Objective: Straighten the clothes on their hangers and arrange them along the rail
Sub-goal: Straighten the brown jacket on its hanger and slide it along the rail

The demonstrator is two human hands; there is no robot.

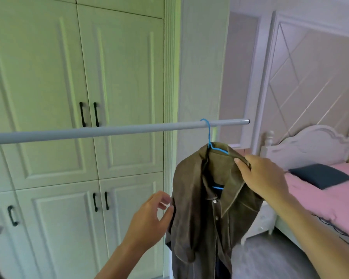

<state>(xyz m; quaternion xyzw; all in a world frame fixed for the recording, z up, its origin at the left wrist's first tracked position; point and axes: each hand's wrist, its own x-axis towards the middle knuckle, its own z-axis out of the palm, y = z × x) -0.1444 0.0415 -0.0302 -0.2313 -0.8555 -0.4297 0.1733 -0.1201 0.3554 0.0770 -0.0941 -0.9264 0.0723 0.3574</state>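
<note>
Brown shirt [208, 208] is hanging on blue hanger [211, 141] near the rail [89, 132] end — right hand [264, 178] is pinching its shoulder, left hand [149, 218] is spreading open just beside its left edge.

We saw our right hand [264, 176] gripping the brown shirt [208, 208] on its blue hanger [210, 137]; our left hand [149, 218] hovered, fingers spread, beside it.

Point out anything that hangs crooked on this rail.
The brown shirt sits crooked on its blue hanger: the hanger tilts, the collar is bunched, and its left side sags lower. The right hand grips its shoulder.
</note>
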